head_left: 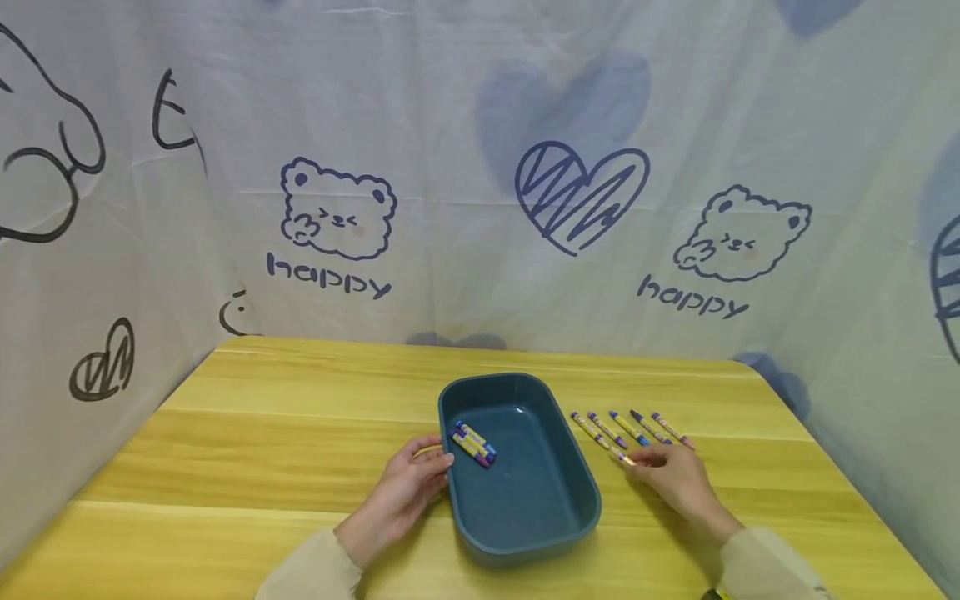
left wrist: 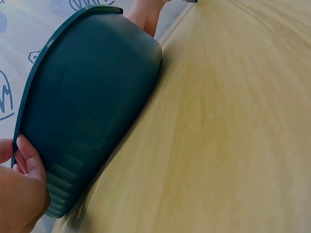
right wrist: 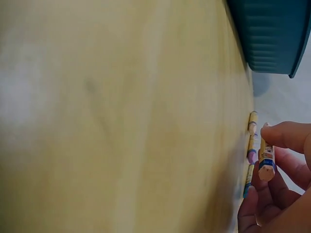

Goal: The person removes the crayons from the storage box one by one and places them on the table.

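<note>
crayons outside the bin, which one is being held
The peach-ended crayon, pinched in the right hand; the other five crayons outside the teal bin lie in a row on the table.

A right hand [right wrist: 282,191] pinches a yellow-wrapped, peach-ended crayon [right wrist: 267,160] near three yellow-wrapped crayons [right wrist: 252,145], a teal plastic bin [right wrist: 272,34] beyond.
</note>
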A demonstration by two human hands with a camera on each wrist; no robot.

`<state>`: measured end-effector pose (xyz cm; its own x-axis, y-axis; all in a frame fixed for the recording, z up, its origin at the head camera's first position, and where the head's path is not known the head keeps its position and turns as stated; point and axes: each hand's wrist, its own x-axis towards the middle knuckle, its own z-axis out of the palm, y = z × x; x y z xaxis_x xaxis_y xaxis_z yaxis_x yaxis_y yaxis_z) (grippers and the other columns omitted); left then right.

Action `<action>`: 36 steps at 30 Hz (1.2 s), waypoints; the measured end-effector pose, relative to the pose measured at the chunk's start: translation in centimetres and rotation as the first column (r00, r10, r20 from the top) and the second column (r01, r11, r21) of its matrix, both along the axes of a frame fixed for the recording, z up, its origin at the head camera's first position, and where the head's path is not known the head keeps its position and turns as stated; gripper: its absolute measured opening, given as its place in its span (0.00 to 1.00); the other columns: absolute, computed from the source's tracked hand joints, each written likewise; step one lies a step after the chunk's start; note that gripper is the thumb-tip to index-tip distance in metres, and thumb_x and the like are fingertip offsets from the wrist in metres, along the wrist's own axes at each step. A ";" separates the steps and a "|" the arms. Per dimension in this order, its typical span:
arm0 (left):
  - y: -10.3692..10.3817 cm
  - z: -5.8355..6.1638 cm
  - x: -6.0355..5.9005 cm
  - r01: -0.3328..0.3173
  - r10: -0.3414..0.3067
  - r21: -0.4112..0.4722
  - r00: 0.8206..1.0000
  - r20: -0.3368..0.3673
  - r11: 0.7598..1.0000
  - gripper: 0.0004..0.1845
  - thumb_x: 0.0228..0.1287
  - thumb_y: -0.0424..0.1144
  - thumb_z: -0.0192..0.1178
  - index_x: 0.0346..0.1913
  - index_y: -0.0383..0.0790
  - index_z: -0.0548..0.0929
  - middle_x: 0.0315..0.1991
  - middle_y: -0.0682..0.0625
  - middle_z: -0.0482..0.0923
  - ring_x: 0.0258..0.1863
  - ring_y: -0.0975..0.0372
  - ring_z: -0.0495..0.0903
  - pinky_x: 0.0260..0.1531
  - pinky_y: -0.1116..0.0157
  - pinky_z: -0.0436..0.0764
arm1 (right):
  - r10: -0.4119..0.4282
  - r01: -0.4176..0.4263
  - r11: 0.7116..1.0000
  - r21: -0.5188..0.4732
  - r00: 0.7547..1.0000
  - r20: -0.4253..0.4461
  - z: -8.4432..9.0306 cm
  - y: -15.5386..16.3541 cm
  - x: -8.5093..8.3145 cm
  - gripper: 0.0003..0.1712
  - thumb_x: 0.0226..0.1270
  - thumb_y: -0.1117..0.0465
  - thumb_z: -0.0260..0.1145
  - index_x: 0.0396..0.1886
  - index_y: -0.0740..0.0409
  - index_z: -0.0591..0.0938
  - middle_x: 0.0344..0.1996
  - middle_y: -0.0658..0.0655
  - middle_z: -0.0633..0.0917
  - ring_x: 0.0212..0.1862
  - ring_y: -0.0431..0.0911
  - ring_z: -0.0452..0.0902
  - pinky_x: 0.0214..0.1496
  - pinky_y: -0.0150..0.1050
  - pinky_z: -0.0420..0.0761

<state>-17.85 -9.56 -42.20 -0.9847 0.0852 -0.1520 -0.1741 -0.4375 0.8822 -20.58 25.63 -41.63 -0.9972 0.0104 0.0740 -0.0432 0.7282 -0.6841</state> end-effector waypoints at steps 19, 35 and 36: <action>0.0 0.1 0.1 0.005 -0.005 -0.010 1.000 0.008 1.000 0.20 0.63 0.23 0.54 0.57 0.27 0.63 0.37 0.48 0.75 0.32 0.64 0.76 0.36 0.71 0.77 | -0.001 0.000 0.999 0.038 1.000 0.017 -0.5 0.5 0.0 0.10 0.52 0.65 0.73 0.35 0.64 0.86 0.29 0.54 0.86 0.36 0.49 0.80 0.45 0.49 0.77; 0.0 0.0 0.0 0.007 -0.007 -0.003 1.000 0.000 1.000 0.21 0.64 0.22 0.53 0.58 0.25 0.62 0.36 0.49 0.77 0.33 0.64 0.76 0.36 0.71 0.77 | 0.007 -0.008 0.999 0.036 1.000 0.016 -0.8 0.7 0.0 0.11 0.51 0.66 0.72 0.35 0.66 0.85 0.30 0.54 0.85 0.36 0.49 0.80 0.43 0.47 0.79; 0.0 0.0 0.0 0.006 -0.006 -0.002 1.000 -0.001 1.000 0.20 0.64 0.22 0.53 0.57 0.26 0.62 0.36 0.49 0.76 0.33 0.64 0.76 0.36 0.71 0.77 | 0.006 -0.007 0.999 0.036 1.000 0.019 -0.8 0.7 0.0 0.11 0.51 0.66 0.73 0.35 0.66 0.85 0.30 0.53 0.85 0.36 0.49 0.80 0.43 0.47 0.79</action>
<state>-17.82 -9.57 -42.24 -0.9843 0.0907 -0.1516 -0.1761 -0.4349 0.8831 -20.58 26.32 -42.38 -0.9985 0.0015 0.0556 -0.0355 0.7524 -0.6577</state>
